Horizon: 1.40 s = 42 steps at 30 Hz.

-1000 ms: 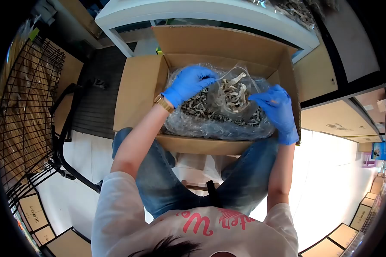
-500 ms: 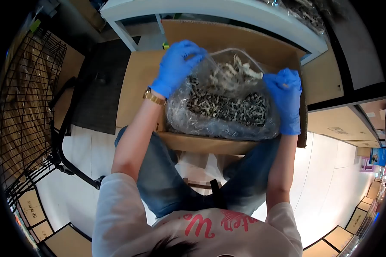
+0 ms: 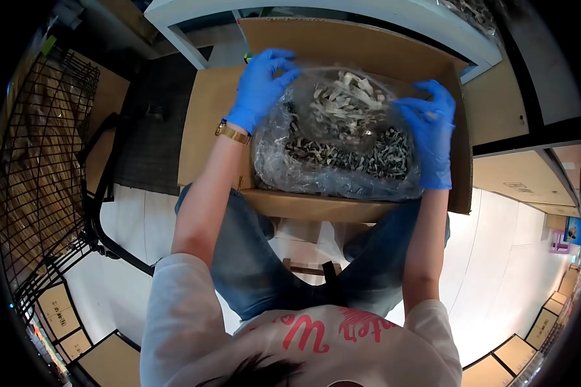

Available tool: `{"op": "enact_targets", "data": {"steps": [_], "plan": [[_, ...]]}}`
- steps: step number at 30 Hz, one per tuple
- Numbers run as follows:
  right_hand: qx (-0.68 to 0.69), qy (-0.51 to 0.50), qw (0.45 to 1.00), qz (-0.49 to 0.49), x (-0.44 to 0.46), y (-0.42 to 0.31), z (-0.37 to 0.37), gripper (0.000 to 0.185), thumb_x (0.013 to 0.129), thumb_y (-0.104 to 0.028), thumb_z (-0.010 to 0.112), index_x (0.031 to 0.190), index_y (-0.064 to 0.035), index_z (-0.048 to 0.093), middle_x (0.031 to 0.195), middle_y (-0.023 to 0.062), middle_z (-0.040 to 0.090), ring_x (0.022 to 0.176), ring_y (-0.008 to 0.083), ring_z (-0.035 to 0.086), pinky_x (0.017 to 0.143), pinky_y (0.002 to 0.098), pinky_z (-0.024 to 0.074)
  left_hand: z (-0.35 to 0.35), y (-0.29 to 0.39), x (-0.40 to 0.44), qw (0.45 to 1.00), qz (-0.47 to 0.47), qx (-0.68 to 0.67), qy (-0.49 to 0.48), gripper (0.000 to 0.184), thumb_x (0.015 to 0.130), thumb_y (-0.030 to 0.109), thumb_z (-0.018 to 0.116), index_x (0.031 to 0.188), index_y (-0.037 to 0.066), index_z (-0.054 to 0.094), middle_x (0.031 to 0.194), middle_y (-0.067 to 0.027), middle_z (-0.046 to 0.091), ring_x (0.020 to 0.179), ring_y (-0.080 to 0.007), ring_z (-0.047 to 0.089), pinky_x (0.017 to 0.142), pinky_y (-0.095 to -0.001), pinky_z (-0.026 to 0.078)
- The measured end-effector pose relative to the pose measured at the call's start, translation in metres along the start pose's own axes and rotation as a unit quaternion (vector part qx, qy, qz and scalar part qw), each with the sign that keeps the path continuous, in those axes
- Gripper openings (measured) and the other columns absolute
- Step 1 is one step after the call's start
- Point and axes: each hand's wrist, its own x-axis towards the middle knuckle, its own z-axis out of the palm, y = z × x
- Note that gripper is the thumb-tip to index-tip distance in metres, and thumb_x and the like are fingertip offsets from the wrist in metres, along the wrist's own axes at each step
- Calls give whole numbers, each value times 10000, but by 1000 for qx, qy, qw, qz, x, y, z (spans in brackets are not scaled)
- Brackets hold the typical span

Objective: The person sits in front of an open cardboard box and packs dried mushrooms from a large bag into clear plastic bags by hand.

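My left hand [image 3: 263,87], in a blue glove, pinches one upper corner of a small clear plastic bag [image 3: 306,106]; its fingertips are slightly blurred. At the bag's other corner is my right hand [image 3: 431,126], also gloved in blue, thumb and forefinger closed on the edge. Pale, curled dried strips [image 3: 348,100] show through the small bag, of a kind I cannot make out. Below it lies a large, crinkled clear bag [image 3: 342,187] filled with darker grey-and-white dried strips [image 3: 329,157]. The large bag sits inside an opened cardboard box [image 3: 316,205] between my knees.
A white table [image 3: 342,11] stands behind the box, with more bagged dried strips [image 3: 468,9] on it. To the left is a black wire basket cart [image 3: 42,161]. Cardboard cartons [image 3: 523,184] stand at the right, and others at lower left.
The small bag and its pale strips now hang lower and spread flatter over the large bag. My hands have moved slightly up, and the right fingers are more extended.
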Motion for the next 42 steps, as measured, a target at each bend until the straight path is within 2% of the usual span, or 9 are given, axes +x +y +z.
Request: {"op": "enact_targets", "data": {"steps": [2, 18, 21, 26, 29, 34, 36, 40, 42], "plan": [[24, -2, 1000, 15, 2, -3, -4, 111, 666, -94, 751, 769, -134, 740, 1180, 41, 606, 1203, 294, 446, 1026, 382, 339, 2, -2, 2, 1000, -11, 11, -24, 84, 820, 90, 662, 853, 13, 673, 1139, -86, 594, 943, -175, 584, 769, -288, 493], [4, 33, 996, -85, -1, 0, -11, 95, 729, -34, 707, 804, -87, 683, 1135, 38, 637, 1126, 276, 527, 964, 365, 416, -4, 22, 1, 987, 86, 139, 11, 109, 773, 161, 686, 851, 85, 697, 1115, -50, 622, 1086, -258, 521, 907, -370, 440], [199, -30, 976, 85, -10, 8, 3, 88, 759, -22, 684, 841, -51, 671, 1098, 60, 654, 1056, 246, 581, 884, 328, 470, -10, 20, 0, 981, 51, 182, -39, 190, 762, 200, 700, 924, 100, 690, 1175, -56, 590, 1141, -274, 500, 948, -380, 425], [157, -148, 976, 39, -19, 5, 26, 134, 778, -53, 681, 903, -16, 649, 1033, 108, 666, 921, 253, 643, 815, 331, 499, 13, 31, -8, 971, 144, 106, -160, 880, 667, 301, 782, 1418, 177, 340, 1433, -128, 375, 1267, -333, 412, 1042, -400, 371], [124, -171, 977, 11, -21, 2, 27, 139, 789, -77, 678, 919, -36, 648, 1032, 113, 661, 896, 249, 646, 800, 331, 503, 32, 38, -17, 941, 92, 189, -267, 1060, 635, 343, 801, 1477, 181, 178, 1483, -154, 287, 1294, -349, 381, 1052, -416, 361], [170, -234, 956, 48, -19, -4, 17, 121, 810, -78, 655, 925, -46, 639, 1015, 128, 654, 850, 238, 641, 784, 311, 503, 49, 26, -7, 920, -17, 227, -320, 736, 722, 340, 737, 1377, 253, 413, 1096, -156, 617, 1015, -354, 570, 852, -434, 476], [170, -206, 957, 112, -20, -4, 18, 97, 819, -68, 640, 915, -59, 640, 1000, 121, 655, 820, 231, 635, 772, 300, 504, 58, 18, -10, 913, 115, 243, -306, 366, 800, 322, 660, 1159, 265, 624, 866, -109, 650, 864, -314, 604, 752, -435, 488], [239, -163, 949, 122, -22, 0, 26, 99, 815, -71, 639, 912, -86, 656, 963, 116, 658, 816, 240, 639, 752, 306, 502, 62, 28, -13, 901, 92, 303, -297, 188, 839, 314, 613, 988, 241, 703, 877, -98, 657, 836, -287, 621, 734, -421, 495], [24, -219, 974, 53, -24, 9, 25, 113, 806, -91, 646, 917, -100, 667, 921, 110, 661, 797, 253, 642, 722, 309, 499, 61, 31, -12, 880, 78, 319, -343, 226, 846, 311, 610, 1043, 229, 685, 855, -110, 659, 806, -292, 625, 716, -410, 498]]}}
